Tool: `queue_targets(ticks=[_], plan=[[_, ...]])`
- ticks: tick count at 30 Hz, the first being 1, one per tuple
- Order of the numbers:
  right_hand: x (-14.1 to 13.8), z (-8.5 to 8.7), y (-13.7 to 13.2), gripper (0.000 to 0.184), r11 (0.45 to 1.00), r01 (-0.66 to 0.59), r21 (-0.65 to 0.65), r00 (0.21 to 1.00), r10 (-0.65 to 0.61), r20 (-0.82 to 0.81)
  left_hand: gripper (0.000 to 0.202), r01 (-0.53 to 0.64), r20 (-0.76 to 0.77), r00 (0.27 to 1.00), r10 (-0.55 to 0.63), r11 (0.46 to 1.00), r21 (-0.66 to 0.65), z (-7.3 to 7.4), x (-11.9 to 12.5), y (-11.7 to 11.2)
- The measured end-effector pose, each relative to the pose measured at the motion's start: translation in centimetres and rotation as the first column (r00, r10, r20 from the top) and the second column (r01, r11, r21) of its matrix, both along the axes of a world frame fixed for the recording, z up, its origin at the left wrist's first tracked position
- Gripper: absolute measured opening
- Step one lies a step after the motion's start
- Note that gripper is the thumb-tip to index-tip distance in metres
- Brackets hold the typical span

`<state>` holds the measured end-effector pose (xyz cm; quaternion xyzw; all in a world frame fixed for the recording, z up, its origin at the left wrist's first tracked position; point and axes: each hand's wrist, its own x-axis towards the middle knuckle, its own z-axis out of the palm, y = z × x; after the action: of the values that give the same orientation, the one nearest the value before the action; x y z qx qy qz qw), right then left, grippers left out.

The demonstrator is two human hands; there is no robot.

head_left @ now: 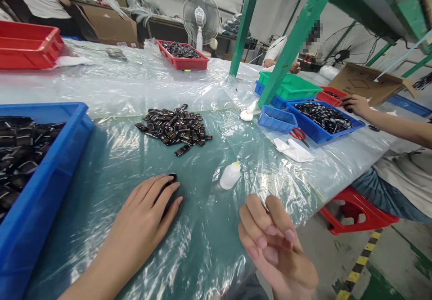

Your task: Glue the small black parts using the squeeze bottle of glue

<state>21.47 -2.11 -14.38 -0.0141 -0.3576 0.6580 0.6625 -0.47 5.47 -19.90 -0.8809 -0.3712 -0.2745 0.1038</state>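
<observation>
My left hand [141, 223] lies palm down on the film-covered table, its fingers curled over a small black piece [173, 177]. Most of that piece is hidden beneath the fingers. To the right, my right hand [275, 246] is raised with its palm turned up and its fingers bent inward. Nothing shows between them. A white squeeze bottle [231, 176] with a yellowish tip lies on its side just beyond my right hand. Farther off is a loose pile of small black pieces [175, 127] with shiny trim.
At left stands a blue bin [64, 165] of black parts. White flakes [232, 131] lie near a second bottle [249, 111]. A small blue tray [277, 119], red-handled scissors [299, 134] and a green post [293, 43] are at right. A co-worker's hand [357, 105] reaches over another bin.
</observation>
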Motion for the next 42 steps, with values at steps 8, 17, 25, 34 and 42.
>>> queue_targets(ticks=[8, 17, 25, 34, 42], plan=[[-0.11, -0.08, 0.01, 0.043, 1.000, -0.020, 0.012, 1.000, 0.020, -0.006, 0.035, 0.007, 0.005, 1.000, -0.007, 1.000, 0.008, 0.12, 0.09, 0.01], [-0.14, -0.10, 0.08, 0.040, 1.000, 0.020, -0.006, 1.000, -0.019, 0.020, 0.035, -0.002, -0.004, 1.000, 0.002, 1.000, 0.001, -0.07, -0.01, -0.02], [0.08, -0.25, -0.28, 0.040, 1.000, -0.025, -0.001, 1.000, 0.025, -0.012, 0.035, 0.000, 0.000, 1.000, 0.000, 1.000, -0.010, 0.02, 0.07, -0.04], [0.09, 0.30, -0.23, 0.038, 1.000, -0.017, 0.021, 1.000, 0.017, -0.011, 0.035, 0.003, -0.003, 1.000, -0.003, 1.000, -0.005, 0.17, 0.10, -0.09], [0.24, -0.04, -0.35, 0.035, 1.000, -0.027, -0.009, 1.000, 0.027, 0.005, 0.035, -0.007, -0.008, 1.000, 0.007, 1.000, 0.004, 0.00, 0.11, -0.13]])
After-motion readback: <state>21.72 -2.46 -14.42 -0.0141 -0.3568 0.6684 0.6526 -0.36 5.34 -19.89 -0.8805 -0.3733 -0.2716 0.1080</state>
